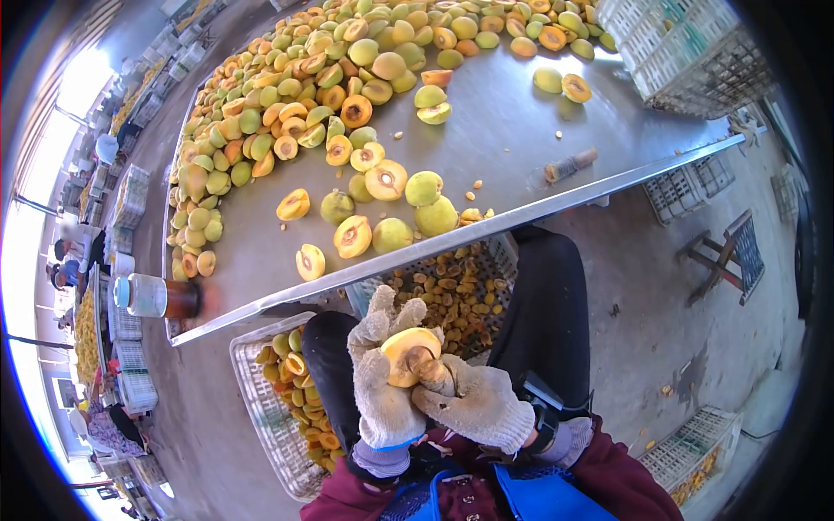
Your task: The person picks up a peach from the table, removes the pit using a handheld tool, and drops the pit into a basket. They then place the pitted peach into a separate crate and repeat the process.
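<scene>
My left hand, in a whitish knit glove, is wrapped round a halved yellow fruit, its cut side up. My right hand, in a soiled glove, grips a small tool with a rounded brownish end, which touches the fruit's cut face. The tool's working tip is hard to make out. Both hands are above my lap, below the metal table's edge. Under them stands a crate with many small brown-orange pieces.
Halved fruits are heaped on the metal table, with a short rod and a jar of brown liquid. A crate of fruit halves stands at left, a folding stool at right. People sit far left.
</scene>
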Motion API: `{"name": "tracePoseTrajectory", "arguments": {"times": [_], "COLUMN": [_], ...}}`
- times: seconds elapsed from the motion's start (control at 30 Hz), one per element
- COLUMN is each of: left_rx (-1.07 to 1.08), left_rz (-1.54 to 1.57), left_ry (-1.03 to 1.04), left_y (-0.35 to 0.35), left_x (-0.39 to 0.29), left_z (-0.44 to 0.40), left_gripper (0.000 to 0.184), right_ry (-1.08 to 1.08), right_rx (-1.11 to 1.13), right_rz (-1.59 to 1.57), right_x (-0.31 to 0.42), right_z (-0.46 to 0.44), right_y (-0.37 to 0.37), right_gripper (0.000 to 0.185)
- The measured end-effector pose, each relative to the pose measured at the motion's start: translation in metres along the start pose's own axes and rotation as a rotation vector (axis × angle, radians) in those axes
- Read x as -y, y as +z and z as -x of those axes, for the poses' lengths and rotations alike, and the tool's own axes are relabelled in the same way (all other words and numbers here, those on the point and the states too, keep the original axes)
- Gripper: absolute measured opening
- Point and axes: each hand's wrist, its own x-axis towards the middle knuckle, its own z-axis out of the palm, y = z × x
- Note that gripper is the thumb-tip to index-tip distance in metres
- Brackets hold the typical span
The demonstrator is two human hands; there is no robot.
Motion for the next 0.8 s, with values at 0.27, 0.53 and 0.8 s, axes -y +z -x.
{"name": "tracePoseTrajectory", "arguments": {"times": [0.27,0.53,0.8], "left_rx": [0.116,0.188,0.543], "left_rz": [-0.289,-0.753,-1.089], "left_ry": [0.103,-0.062,0.367], "left_y": [0.003,0.003,0.007], "left_x": [-0.002,-0.021,-0.03], "left_z": [0.005,-0.005,-0.023], "left_gripper": [0.052,0.039,0.029], "right_ry": [-0.043,0.259,0.318], "right_rx": [0.054,0.596,0.778], "right_rz": [-0.121,-0.87,-0.988], "right_x": [-0.009,-0.015,-0.021], "right_z": [0.004,0.001,-0.002], "right_y": [0.002,-0.014,-0.02], "right_gripper": [0.042,0.022,0.016]}}
